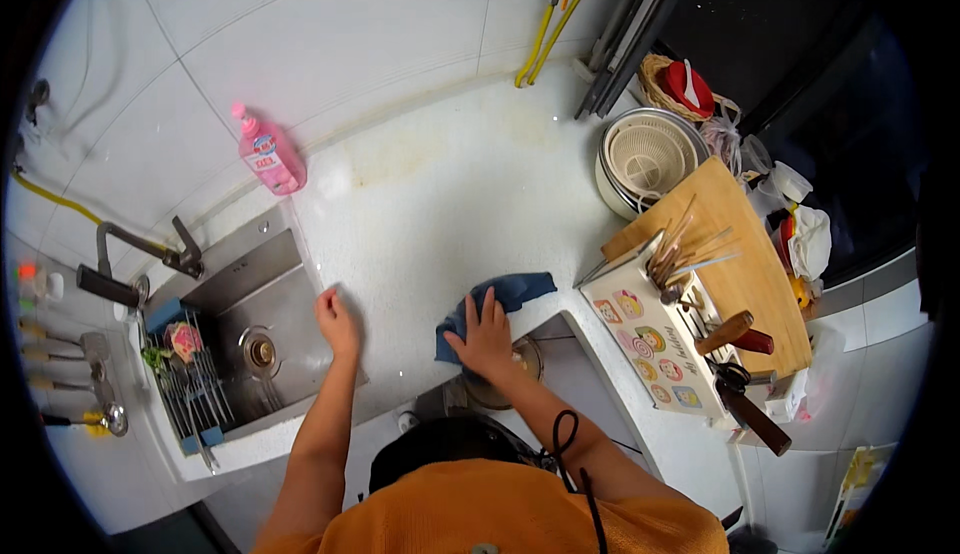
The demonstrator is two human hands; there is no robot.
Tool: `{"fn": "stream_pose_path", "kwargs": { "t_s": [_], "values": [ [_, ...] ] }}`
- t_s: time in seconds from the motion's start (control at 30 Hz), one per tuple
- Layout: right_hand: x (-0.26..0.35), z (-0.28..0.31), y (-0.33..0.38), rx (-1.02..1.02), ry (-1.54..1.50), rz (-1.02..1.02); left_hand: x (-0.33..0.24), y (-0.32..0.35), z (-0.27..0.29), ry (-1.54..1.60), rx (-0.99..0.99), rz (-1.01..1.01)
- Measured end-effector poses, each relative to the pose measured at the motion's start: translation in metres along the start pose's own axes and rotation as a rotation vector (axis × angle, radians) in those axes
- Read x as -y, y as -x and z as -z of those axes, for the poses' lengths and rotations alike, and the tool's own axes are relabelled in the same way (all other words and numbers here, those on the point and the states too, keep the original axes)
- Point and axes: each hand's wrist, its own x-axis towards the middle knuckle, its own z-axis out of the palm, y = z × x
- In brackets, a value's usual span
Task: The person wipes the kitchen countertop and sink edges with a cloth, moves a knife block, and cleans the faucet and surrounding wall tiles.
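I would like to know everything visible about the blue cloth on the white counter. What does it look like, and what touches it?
The blue cloth is a soft, dark blue fabric rag, crumpled and partly folded, not spread flat. It lies on the white speckled counter, near the counter's front edge, to the right of the steel sink. The right hand presses flat on its lower left part with fingers spread, covering that part; the rest shows beyond the fingertips, toward the upper right. The left hand is apart from it, resting by the sink's edge.
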Motion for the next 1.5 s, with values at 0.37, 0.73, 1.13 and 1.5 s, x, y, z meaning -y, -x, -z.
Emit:
{"fn": "stream_pose_path", "kwargs": {
  "t_s": [0.37,0.73,1.13,1.5],
  "values": [
    [-0.155,0.042,-0.12,-0.065,0.067,-0.404,-0.037,-0.065,-0.034,-0.354,0.1,-0.22],
    [-0.201,0.01,-0.247,-0.237,0.223,-0.366,-0.041,-0.074,-0.068,-0.413,0.149,-0.344],
    [-0.356,0.003,-0.415,-0.416,0.194,-0.431,-0.048,-0.073,-0.071,-0.347,0.175,-0.322],
    [-0.174,-0.035,-0.502,-0.328,-0.001,-0.04,-0.043,-0.072,-0.07,-0.312,0.201,-0.282]
  ]
}}
